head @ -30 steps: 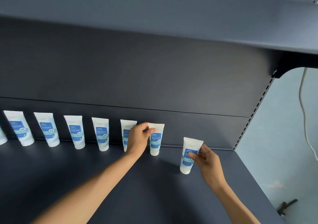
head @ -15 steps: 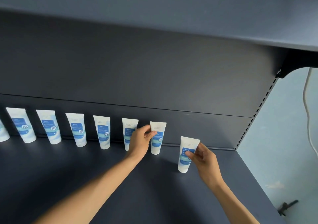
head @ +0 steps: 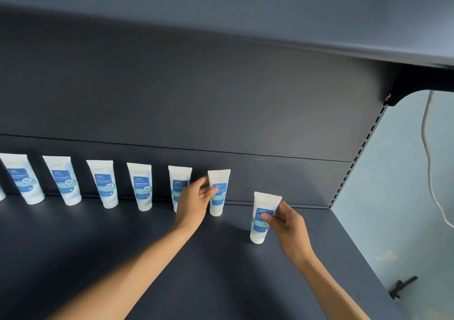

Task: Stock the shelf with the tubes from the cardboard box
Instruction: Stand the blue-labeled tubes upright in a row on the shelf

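Observation:
Several white tubes with blue labels stand cap-down in a row along the back of the dark shelf. My left hand pinches the row's rightmost tube, which stands against the back panel, and partly hides the neighbouring tube. My right hand grips another tube standing upright on the shelf, forward and to the right of the row. The cardboard box is out of view.
An upper shelf overhangs the row. The slotted upright closes the shelf's right end. Beyond it is a pale wall with a hanging white cable and a dark bracket low down.
Both hands keep hold of their tubes. The right-hand tube has shifted slightly left and back toward the row. The view has tilted a little.

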The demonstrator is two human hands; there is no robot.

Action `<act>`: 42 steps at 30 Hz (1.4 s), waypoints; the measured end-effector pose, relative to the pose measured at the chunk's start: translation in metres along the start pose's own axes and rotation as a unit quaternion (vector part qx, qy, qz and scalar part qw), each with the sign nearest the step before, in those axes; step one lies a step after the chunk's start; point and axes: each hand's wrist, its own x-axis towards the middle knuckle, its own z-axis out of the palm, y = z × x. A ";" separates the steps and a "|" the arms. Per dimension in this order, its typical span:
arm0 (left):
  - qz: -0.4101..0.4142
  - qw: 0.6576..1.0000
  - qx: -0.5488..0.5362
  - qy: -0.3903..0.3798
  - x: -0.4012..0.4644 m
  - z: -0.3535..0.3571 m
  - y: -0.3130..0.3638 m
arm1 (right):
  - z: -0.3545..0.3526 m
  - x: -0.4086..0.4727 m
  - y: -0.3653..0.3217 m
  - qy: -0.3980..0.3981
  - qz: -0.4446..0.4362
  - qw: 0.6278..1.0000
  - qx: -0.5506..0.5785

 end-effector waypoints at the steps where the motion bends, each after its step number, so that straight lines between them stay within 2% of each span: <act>1: 0.004 1.000 -0.001 -0.002 -0.004 -0.001 0.000 | -0.001 0.000 -0.001 0.001 -0.002 1.000 0.000; 4: -0.001 1.000 0.000 0.017 -0.019 -0.006 -0.002 | -0.004 0.000 -0.001 0.003 -0.005 1.000 -0.001; 6: 0.003 0.998 -0.006 0.061 -0.035 -0.011 -0.003 | -0.006 0.000 -0.001 0.001 -0.008 1.000 0.001; 9: 0.057 0.993 -0.012 0.101 -0.064 -0.010 0.002 | -0.008 -0.002 -0.001 -0.007 -0.020 1.000 -0.001; 10: 0.077 0.994 -0.012 0.081 -0.074 -0.006 0.005 | -0.009 -0.002 -0.003 -0.010 -0.025 1.000 0.000; 12: 0.103 0.995 -0.008 -0.006 -0.087 0.009 0.012 | -0.009 0.000 -0.008 -0.021 -0.034 0.999 0.000; 14: 0.090 0.991 0.008 -0.095 -0.091 0.027 0.019 | -0.009 0.004 -0.014 -0.040 -0.044 0.998 0.004; 16: 0.055 0.990 0.027 -0.131 -0.087 0.044 0.023 | -0.010 0.007 -0.018 -0.052 -0.048 0.997 0.012; 19: 0.012 0.991 0.018 -0.135 -0.073 0.061 0.022 | -0.013 0.011 -0.020 -0.056 -0.049 0.997 0.013; 26: -0.011 0.985 0.029 -0.169 -0.046 0.077 0.008 | -0.014 0.030 -0.011 -0.075 -0.033 0.997 -0.012; 42: -0.029 0.984 0.124 -0.126 -0.006 0.091 -0.009 | -0.003 0.082 0.008 -0.081 -0.024 0.995 -0.050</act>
